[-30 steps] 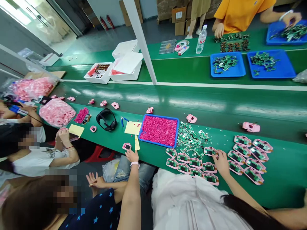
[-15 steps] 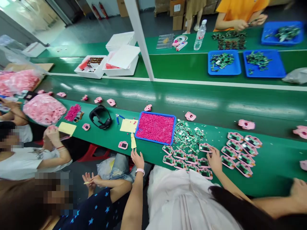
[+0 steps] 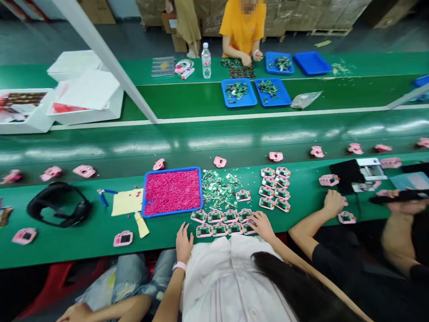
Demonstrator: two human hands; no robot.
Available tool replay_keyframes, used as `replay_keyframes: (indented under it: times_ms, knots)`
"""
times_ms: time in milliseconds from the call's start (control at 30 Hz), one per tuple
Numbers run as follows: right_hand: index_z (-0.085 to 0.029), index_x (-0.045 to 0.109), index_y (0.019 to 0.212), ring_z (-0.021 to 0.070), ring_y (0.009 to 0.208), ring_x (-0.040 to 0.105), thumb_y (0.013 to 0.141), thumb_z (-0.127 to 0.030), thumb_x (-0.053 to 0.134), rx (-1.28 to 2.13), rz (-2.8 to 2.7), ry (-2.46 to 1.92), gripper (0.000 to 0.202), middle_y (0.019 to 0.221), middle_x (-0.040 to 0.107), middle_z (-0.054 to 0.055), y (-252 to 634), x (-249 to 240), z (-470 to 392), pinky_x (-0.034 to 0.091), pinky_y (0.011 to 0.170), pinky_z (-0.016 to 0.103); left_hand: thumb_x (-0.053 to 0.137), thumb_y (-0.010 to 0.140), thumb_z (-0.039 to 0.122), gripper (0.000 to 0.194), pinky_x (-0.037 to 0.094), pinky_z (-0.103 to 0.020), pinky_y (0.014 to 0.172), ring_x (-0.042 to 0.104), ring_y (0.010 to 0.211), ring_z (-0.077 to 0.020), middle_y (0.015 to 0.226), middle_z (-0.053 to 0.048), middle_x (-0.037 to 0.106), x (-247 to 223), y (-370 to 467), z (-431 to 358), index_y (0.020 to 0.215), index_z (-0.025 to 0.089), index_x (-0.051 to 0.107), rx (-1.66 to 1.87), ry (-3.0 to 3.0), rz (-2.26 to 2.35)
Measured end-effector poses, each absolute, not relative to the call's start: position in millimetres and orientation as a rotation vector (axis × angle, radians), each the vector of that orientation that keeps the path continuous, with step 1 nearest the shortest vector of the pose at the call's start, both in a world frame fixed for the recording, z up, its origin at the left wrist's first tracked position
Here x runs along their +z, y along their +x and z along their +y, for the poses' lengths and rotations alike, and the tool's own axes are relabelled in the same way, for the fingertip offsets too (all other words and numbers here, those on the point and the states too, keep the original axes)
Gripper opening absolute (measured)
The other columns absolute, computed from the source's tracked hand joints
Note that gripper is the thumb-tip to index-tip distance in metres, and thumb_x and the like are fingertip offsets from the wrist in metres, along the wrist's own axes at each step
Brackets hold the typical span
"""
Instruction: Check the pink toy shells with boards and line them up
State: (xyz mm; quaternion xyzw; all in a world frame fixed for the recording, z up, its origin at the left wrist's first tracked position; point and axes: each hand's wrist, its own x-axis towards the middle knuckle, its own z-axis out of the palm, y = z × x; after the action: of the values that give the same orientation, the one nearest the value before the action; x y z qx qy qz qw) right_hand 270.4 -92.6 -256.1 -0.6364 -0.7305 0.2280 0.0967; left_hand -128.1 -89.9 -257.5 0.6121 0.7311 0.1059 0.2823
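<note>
Pink shells (image 3: pixel 219 230) sit in two rows near the edge of the desk (image 3: pixel 87 241). The right hand (image 3: pixel 262 225) touches their right end; I can't tell whether its grip holds one. The left hand (image 3: pixel 184 243) lies just left of them, grip loosely wide. Beyond, boards (image 3: pixel 217 190) lie heaped beside a blue tray (image 3: pixel 145 192) of pink pieces (image 3: pixel 172 192).

Loose circuit boards (image 3: pixel 218 191) lie behind two casing rows (image 3: pixel 220 229).
</note>
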Motion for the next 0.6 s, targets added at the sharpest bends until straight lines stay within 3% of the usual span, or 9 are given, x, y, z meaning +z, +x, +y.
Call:
replay_keyframes:
  times_ms: [233, 433, 600]
  knots:
    - [-0.023, 0.074, 0.094, 0.0241, 0.1, 0.058, 0.087, -0.015, 0.062, 0.708, -2.184, -1.898, 0.015, 0.098, 0.073, 0.007, 267.8, -262.4, -82.3, 0.046, 0.086, 0.038, 0.042, 0.088, 0.034, 0.043, 0.041, -0.052, 0.109, 0.049, 0.128, -0.0315, 0.141, -0.014, 0.052, -257.9, -136.0, -74.2, 0.125, 0.018, 0.055, 0.301, 1.683, 1.982]
    - [-0.018, 0.069, 0.092, 0.0187, 0.097, 0.062, 0.091, -0.024, 0.063, 0.725, -2.163, -1.909, 0.009, 0.094, 0.069, 0.003, 266.9, -266.0, -77.0, 0.049, 0.087, 0.039, 0.041, 0.088, 0.035, 0.042, 0.044, -0.051, 0.107, 0.052, 0.126, -0.0316, 0.138, -0.016, 0.054, -257.2, -139.2, -70.0, 0.121, 0.017, 0.058, 0.287, 1.736, 1.976]
    - [-0.02, 0.071, 0.086, 0.0224, 0.095, 0.061, 0.087, -0.017, 0.067, 0.665, -2.099, -1.952, 0.005, 0.088, 0.071, 0.005, 276.0, -263.5, -81.1, 0.048, 0.083, 0.038, 0.04, 0.089, 0.035, 0.042, 0.045, -0.05, 0.106, 0.051, 0.126, -0.0316, 0.139, -0.016, 0.053, -257.3, -143.4, -72.1, 0.122, 0.017, 0.058, 0.278, 1.763, 1.991]
